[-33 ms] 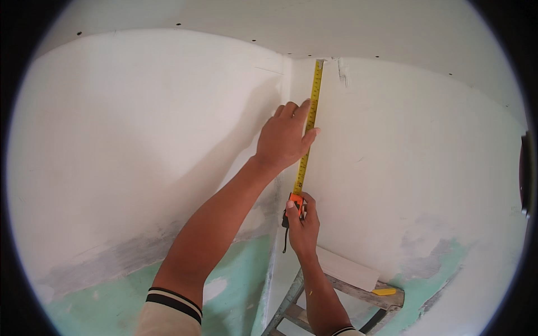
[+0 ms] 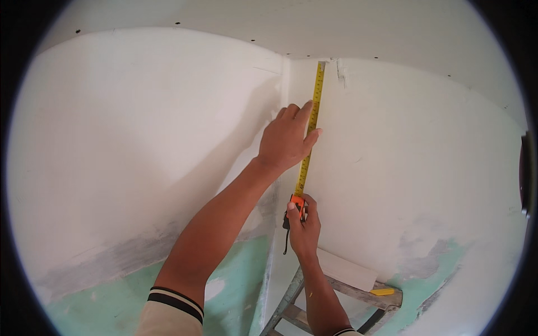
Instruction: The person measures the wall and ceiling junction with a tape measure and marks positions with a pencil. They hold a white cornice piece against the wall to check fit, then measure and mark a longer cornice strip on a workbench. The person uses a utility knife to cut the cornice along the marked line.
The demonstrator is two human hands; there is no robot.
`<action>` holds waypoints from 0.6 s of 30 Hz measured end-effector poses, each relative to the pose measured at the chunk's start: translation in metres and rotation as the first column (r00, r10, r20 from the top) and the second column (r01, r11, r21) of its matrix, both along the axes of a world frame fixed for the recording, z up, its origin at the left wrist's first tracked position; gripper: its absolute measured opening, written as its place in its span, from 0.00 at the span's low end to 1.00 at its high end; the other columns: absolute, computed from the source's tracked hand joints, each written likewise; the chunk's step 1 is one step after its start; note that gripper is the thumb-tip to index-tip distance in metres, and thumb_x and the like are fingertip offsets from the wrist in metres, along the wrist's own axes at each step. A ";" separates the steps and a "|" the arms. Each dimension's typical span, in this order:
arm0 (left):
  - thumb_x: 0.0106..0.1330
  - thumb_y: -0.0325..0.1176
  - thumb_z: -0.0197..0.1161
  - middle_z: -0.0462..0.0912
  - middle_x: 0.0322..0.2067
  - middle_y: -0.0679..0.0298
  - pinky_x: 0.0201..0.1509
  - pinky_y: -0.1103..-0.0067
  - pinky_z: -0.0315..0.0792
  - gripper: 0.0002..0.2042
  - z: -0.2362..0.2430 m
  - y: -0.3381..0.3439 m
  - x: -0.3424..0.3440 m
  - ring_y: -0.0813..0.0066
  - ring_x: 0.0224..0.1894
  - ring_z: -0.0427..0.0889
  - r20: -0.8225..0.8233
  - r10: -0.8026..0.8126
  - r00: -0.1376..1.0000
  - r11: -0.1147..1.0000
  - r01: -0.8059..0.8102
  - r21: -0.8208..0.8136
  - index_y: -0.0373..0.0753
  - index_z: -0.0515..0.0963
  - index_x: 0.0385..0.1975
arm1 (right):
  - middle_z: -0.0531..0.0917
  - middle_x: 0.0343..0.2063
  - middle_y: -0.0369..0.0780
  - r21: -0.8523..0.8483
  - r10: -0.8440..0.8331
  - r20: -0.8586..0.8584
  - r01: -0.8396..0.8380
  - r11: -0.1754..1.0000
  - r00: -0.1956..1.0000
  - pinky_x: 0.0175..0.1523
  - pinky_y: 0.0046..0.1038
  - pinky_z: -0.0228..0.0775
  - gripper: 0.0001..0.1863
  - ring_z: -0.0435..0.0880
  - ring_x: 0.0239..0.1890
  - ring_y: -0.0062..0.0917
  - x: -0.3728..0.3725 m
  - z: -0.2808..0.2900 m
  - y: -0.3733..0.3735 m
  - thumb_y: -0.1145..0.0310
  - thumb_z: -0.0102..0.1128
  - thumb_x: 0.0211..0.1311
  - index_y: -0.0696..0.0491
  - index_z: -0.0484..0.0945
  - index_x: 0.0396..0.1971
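A yellow tape blade (image 2: 317,82) runs upward along the white wall just right of the corner, its metal end close to the ceiling. My left hand (image 2: 286,134) grips the blade partway up, with thumb and fingers along it. Lower down, my right hand (image 2: 302,224) is closed on the orange-and-black tape measure case (image 2: 297,204), from which a black strap hangs.
Below my right hand stands a worn stepladder (image 2: 291,297) with a pale board (image 2: 350,266) and a yellow tool (image 2: 383,292) on top. Green board and grey patches show on both lower walls (image 2: 112,291). The ceiling (image 2: 224,17) has dark screw dots near its edge.
Both my hands and the tape have shifted very slightly down and to the right; the blade's end sits a touch lower.
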State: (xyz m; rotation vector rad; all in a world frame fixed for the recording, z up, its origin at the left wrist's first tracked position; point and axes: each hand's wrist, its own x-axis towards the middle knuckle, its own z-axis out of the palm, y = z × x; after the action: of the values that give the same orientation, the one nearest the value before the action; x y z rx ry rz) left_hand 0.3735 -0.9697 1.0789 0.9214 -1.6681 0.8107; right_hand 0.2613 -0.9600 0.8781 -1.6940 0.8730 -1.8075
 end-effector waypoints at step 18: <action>0.71 0.41 0.65 0.78 0.40 0.58 0.39 0.65 0.81 0.32 0.007 -0.021 0.003 0.61 0.38 0.84 -0.158 -0.033 0.987 0.999 0.032 -0.005 0.35 0.68 0.73 | 0.86 0.45 0.48 -0.007 -0.023 -0.096 0.023 1.000 0.995 0.52 0.37 0.79 0.26 0.87 0.46 0.36 -0.008 0.014 0.001 0.55 0.67 0.74 0.58 0.76 0.61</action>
State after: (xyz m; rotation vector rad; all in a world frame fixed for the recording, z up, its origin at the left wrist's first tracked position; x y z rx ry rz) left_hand 0.3767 -0.9905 1.0854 0.9300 -1.5395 0.6991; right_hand 0.2531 -0.9585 0.8925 -1.7946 0.9313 -1.7572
